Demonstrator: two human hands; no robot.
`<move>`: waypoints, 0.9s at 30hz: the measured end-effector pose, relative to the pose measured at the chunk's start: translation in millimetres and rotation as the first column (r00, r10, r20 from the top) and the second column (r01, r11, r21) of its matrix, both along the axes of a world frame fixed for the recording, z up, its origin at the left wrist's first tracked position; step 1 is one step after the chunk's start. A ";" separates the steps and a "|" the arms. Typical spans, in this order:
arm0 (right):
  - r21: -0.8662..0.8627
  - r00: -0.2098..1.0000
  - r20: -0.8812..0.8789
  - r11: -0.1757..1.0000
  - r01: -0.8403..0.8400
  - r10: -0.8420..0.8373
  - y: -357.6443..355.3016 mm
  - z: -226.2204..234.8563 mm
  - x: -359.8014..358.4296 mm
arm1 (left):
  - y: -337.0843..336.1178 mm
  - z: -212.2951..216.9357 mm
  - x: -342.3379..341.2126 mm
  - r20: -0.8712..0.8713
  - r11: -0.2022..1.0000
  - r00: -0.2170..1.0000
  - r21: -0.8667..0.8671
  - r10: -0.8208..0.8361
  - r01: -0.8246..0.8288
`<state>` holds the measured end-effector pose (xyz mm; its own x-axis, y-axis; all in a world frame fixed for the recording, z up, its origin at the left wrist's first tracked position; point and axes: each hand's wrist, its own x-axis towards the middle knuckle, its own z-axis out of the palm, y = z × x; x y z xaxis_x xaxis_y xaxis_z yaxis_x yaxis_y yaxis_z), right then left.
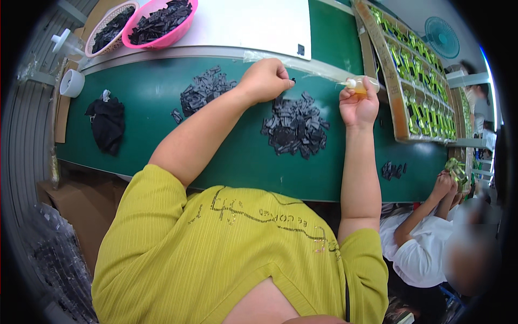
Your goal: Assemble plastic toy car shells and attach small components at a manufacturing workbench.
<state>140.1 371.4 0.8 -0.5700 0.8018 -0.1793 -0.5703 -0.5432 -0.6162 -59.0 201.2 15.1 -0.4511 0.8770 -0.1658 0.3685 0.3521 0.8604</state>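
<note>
My left hand [265, 80] is closed in a pinch above the green table, with a small black piece [293, 80] just showing at its fingertips. In my right hand [359, 106] is a small clear squeeze bottle [365, 85] of amber liquid, tilted so its white nozzle points left. A pile of small dark grey and black plastic pieces [297, 127] lies between my forearms. Another heap of grey pieces [205, 89] sits beyond my left forearm, partly hidden by it.
A pink basket [186, 29] and a beige basket [93, 48], both holding black pieces, stand at the far left. A black cloth [108, 127] and a white cup [72, 83] lie left. At right, a co-worker's hands [443, 184] hold a green item near a tray rack [402, 116].
</note>
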 end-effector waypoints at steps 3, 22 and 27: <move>0.028 0.993 0.064 0.994 -0.105 0.103 -3.2 12.2 -27.0 | -0.3 -15.6 -3.5 0.398 0.983 0.916 0.140 0.051 -0.115; 0.551 0.992 0.090 0.834 0.021 -0.085 -30.5 1.0 -72.0 | -0.4 -16.5 -1.6 0.661 0.920 0.739 0.198 0.130 -0.339; 0.680 0.988 0.092 0.732 0.028 -0.124 -43.6 3.8 -71.4 | -3.2 -15.2 -1.0 0.680 0.947 0.726 0.162 0.097 -0.278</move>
